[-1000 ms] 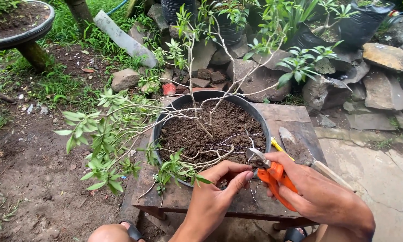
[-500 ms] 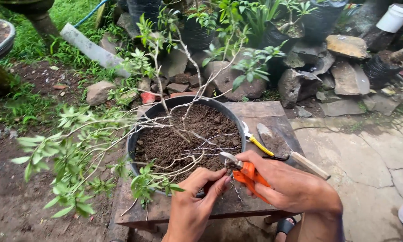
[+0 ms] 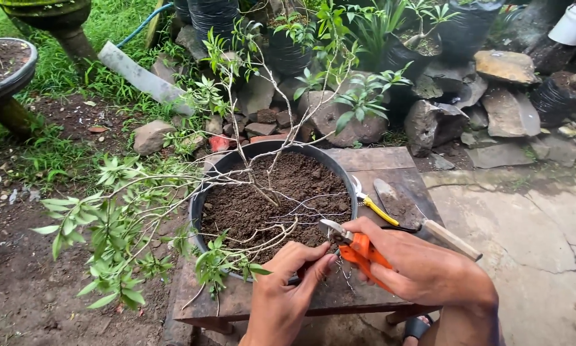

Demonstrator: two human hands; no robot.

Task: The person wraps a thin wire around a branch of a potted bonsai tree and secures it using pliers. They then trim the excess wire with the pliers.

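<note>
So here's where we're at: our right hand [image 3: 422, 269] is wrapped tight around the orange-handled wire cutters [image 3: 355, 247], grip clenched on the handles, with the metal nose pointing left and sitting just over the near rim of the round black plastic pot [image 3: 201, 211]. Our left hand [image 3: 288, 282] comes up from the near edge, and its fingers [image 3: 313, 259] are pinched together right by the cutter tip. We think they're on a bit of thin grey wire [image 3: 345, 275], but it's too fine to say for sure.

The pot is full of dark crumbly soil [image 3: 249, 205] and stands on the weathered wooden surface [image 3: 390, 166]. Out of the soil grows a skinny bare-branched little tree [image 3: 262, 147], with most of its green leaves hanging off to the left, over the edge of the pot and out above the dirt ground. Thin wire strands run across the soil on the right side of the pot.

To the right of the pot, lying on the surface, are yellow-handled pliers [image 3: 371, 205] and a dirty steel trowel with a wooden handle [image 3: 422, 221], the trowel just beside the pliers and passing behind our right hand.

On the far side are grey rocks [image 3: 506, 67], black grow bags with plants [image 3: 288, 51] and a patch of grass.
</note>
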